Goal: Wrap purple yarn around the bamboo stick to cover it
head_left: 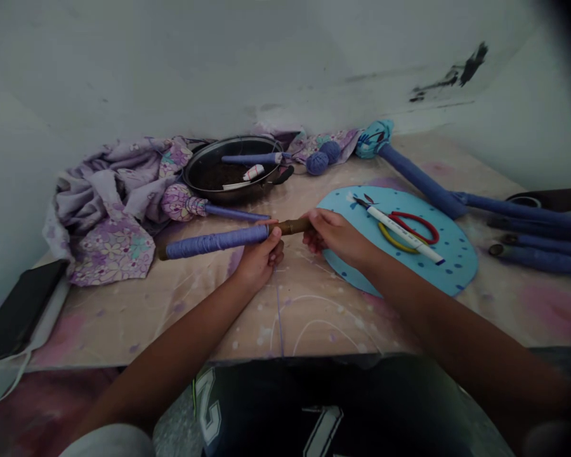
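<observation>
Both my hands hold a bamboo stick level above the table. Blue-violet yarn is wound closely round its left part, while the right part is bare brown. My left hand is closed round the stick where the winding ends, thumb on top. At the bare right end, my right hand grips it with fingers curled under. A strand of yarn hangs from near my left hand down over the table's front edge. Just behind the stick lies a purple-wrapped rod with a flowered cloth head.
A black pan holds another wrapped stick and small items. Blue yarn balls lie beside it. On the right, a blue dotted disc carries a marker and rings. More wrapped sticks lie far right; crumpled cloth and a phone left.
</observation>
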Tool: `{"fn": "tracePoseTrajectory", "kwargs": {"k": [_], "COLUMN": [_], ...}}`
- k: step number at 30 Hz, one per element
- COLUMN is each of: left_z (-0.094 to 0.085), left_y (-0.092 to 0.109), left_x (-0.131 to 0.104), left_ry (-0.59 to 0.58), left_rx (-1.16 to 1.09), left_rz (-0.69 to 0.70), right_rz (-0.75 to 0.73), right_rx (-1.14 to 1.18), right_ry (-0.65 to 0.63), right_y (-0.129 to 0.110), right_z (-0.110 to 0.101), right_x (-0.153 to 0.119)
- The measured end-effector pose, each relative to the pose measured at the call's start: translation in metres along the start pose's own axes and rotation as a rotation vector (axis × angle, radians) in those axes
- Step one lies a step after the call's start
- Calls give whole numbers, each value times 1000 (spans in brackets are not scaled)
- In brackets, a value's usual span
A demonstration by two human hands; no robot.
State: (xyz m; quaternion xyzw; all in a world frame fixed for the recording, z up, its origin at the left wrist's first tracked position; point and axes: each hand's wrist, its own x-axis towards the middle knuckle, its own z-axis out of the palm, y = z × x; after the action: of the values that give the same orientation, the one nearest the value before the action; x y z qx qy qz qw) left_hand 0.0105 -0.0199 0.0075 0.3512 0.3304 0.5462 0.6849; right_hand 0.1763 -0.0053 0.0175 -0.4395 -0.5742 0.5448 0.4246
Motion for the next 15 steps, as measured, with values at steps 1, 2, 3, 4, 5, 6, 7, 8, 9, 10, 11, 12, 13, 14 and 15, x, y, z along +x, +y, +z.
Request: {"fn": "tracePoseTrajectory", "kwargs": {"k": [1, 2, 3, 4, 5, 6, 7, 8, 9, 10, 11, 12, 13, 14, 15], "left_z": [0, 0, 0, 0, 0, 0, 0, 0, 0, 1, 1, 1, 1, 1, 1], "left_y": [0, 0, 0, -1, -1, 0, 0, 0, 0, 0, 0, 0, 0, 0, 0], "left_x": [0, 1, 1, 1, 2, 2, 2, 3, 3, 3, 3, 3, 2, 2, 2], "left_ry": [-13, -23, -26, -25, -15, -9, -5, -3, -4, -7, -10, -16, -20, -22, -23], "left_rx": [5, 11, 16, 22, 24, 21, 15, 9, 2, -3, -10, -17, -24, -30, -33], "left_rz": [-6, -16, -25, -34, -39, -46, -52, -58, -62, -64, -63, -63, -65, -70, -78], "right_rz": [-2, -45, -117, -200, -279, -341, -373, -365, -316, -236, -145, -68, -20, -6, -21], "right_rx": [0, -12, -34, -74, -130, -192, -239, -252, -230, -180, -117, -63, -26, -6, 9], "right_ry": [-17, -22, -13, 6, 29, 50, 64, 67, 62, 47, 27, 16, 19, 31, 46], "right_y": [0, 1, 2, 4, 5, 6, 7, 6, 5, 3, 2, 0, -1, -2, -2], "right_z": [-1, -1, -1, -1, -1, -1, -1, -1, -1, -2, -2, -1, -1, -1, 0], "right_x": [0, 0, 1, 1, 1, 1, 0, 0, 0, -1, -1, -1, -1, -1, 0]}}
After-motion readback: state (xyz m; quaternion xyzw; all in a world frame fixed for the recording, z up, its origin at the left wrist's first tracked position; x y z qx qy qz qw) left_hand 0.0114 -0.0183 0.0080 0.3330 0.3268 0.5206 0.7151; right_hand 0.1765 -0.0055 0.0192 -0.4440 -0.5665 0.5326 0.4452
